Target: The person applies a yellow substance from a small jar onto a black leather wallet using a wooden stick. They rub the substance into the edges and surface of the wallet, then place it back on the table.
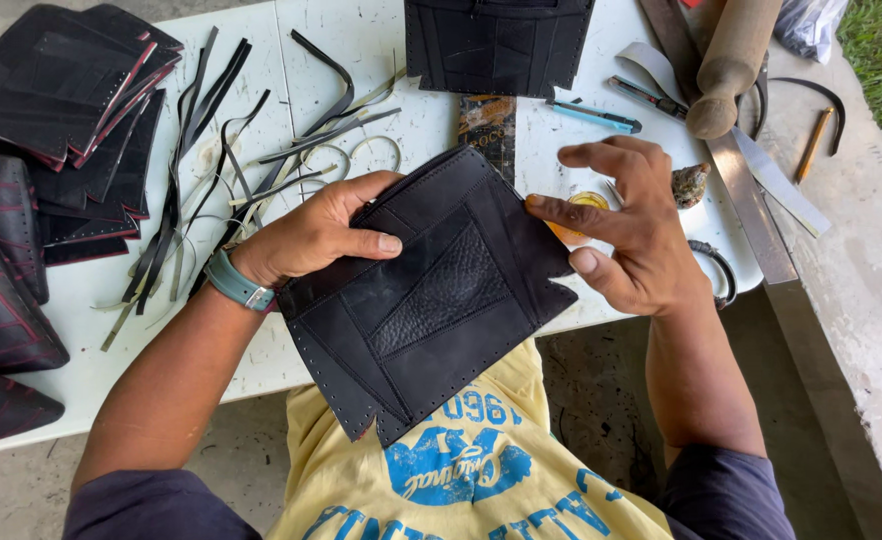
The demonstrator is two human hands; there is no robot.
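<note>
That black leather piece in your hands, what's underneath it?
Under the black leather piece, the white table edge and a yellow shirt show around it. The left hand fingers beneath are covered, as is the table right below.

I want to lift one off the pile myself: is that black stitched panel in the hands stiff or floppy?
Probably fairly stiff: the black panel juts flat past the table edge though only the left hand grips it. Its layered, matte, partly pebbled surface suggests it is grippy rather than slippery. The right hand just touches its edge.
</note>
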